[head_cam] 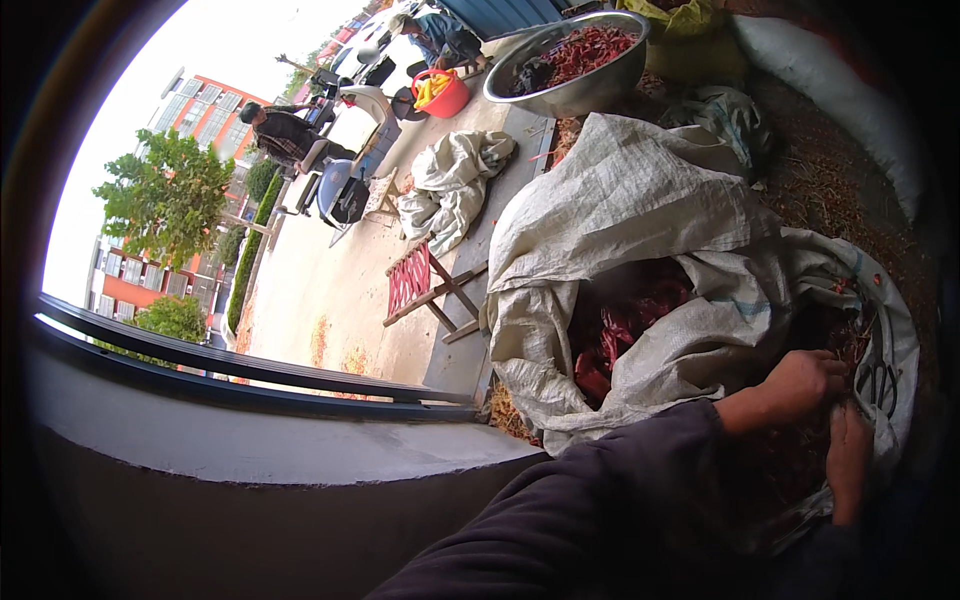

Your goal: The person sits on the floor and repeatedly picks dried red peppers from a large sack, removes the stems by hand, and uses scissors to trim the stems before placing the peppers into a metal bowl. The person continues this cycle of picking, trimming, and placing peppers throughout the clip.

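Observation:
Both my hands are close together over an open white woven sack at the lower right, among dark red dried chilies. My left hand reaches in from the left in a dark sleeve, fingers bent. My right hand is just below it, its fingertips near the left one's. What lies between the fingers is too dark to tell. A pair of scissors with dark handles rests on the sack beside them. Left of my hands, another white woven sack gapes over shiny dark red chilies.
A large metal basin of red chilies stands at the top. Wooden folding stools and a crumpled sack lie left. Beyond are a person by a red bucket, another person by a scooter, and a low wall.

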